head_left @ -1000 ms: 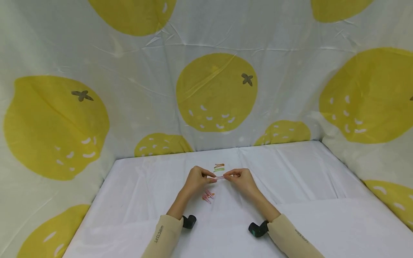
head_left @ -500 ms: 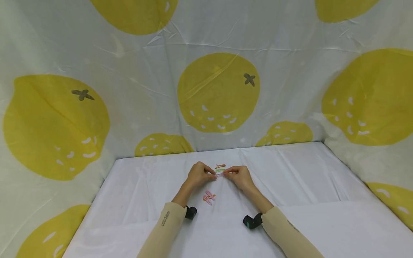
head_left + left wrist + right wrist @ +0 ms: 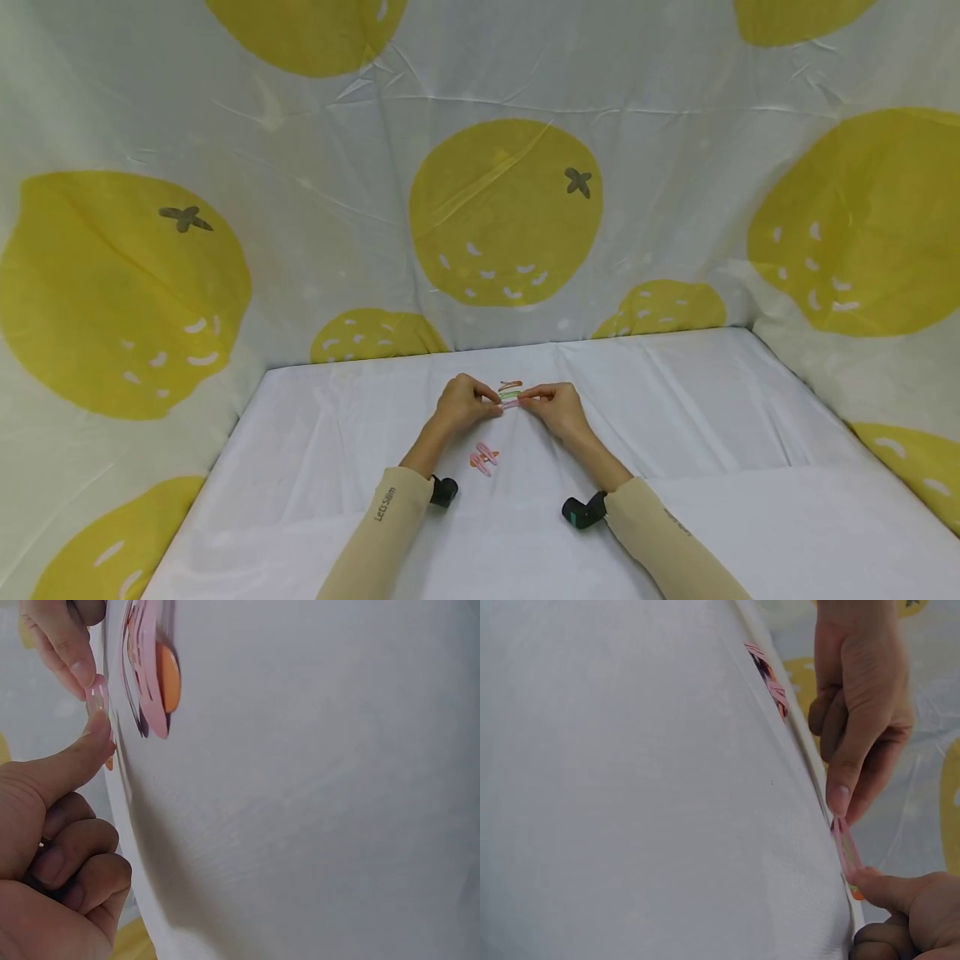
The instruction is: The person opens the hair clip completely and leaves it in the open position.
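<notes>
Both hands pinch a pink snap hair clip [image 3: 510, 404] at its two ends, low over the white cloth. My left hand [image 3: 459, 403] has thumb and fingertips on the left end. On the right end are the fingertips of my right hand [image 3: 559, 410]. In the right wrist view the slim pink loop stretches between the two thumbs. Just beyond it lie a green hair clip [image 3: 509, 395] and, farther back, an orange hair clip [image 3: 511, 385], roughly in a row. Closer to me is a small pile of pink and orange hair clips [image 3: 154, 675], overlapping each other.
A white cloth [image 3: 360, 442] with shallow folds covers the table. Behind and at the sides hangs a white curtain [image 3: 315, 200] printed with large yellow lemons. Black wrist cameras [image 3: 444, 492] sit at both cuffs.
Both hands have moved slightly away from me, bringing the pink hair clip close in front of the green one. In the last half second they have hardly moved. The pile stays put.
</notes>
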The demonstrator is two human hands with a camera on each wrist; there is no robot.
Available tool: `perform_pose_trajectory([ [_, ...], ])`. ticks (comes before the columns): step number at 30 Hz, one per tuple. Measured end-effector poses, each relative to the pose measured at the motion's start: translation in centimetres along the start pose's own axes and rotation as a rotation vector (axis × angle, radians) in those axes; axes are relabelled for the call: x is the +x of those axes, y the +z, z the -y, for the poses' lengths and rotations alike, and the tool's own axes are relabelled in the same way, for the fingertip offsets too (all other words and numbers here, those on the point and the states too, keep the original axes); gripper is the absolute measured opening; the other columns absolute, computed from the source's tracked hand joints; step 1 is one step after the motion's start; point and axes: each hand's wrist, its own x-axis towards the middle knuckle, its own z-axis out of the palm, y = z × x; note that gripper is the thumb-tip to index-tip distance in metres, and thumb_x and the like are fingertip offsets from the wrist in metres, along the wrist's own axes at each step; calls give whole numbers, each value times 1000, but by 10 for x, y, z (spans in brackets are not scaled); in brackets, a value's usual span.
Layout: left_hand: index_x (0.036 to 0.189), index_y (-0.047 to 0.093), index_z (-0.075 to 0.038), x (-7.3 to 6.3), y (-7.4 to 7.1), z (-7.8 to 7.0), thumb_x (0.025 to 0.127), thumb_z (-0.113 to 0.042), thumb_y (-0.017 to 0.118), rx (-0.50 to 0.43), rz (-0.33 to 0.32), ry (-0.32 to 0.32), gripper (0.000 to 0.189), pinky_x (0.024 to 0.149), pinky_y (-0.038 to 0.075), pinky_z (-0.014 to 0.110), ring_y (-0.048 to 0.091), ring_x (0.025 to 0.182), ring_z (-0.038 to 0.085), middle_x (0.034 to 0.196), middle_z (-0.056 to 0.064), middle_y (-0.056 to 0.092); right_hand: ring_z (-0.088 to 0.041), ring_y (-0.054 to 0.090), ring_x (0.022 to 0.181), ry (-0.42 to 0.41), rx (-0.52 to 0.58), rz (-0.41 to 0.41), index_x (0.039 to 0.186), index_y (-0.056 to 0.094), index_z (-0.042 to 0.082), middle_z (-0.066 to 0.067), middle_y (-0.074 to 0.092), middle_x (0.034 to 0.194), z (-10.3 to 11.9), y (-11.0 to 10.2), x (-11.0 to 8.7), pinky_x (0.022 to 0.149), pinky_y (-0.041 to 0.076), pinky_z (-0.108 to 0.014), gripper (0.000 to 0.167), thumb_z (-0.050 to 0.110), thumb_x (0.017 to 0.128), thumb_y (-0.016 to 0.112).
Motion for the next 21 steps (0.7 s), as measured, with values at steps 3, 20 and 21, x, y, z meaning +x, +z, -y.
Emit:
perform_pose_trajectory([
  [3,91,85,-8,-1,0,-1,80,-12,89,-1,-2,1,13,56,32,23,44,64,10,62,-4,52,-6,33,52,-5,-1,-3,90,84,4,9,42,51,1,-1,0,50,24,-21,7,10,86,83],
  [20,92,85,-8,-4,0,1,80,-11,89,-51,-23,-5,12,54,32,24,42,59,11,58,-3,49,-6,33,51,-33,17,6,94,84,5,8,45,52,-1,-3,-2,50,25,-21,9,11,87,83],
  [21,92,85,-7,-6,-1,1,80,-10,88,-64,-24,-6,12,54,32,24,42,58,10,58,-4,49,-6,32,52,-32,20,4,94,84,5,8,44,52,-1,-3,-2,50,25,-21,10,11,87,83],
])
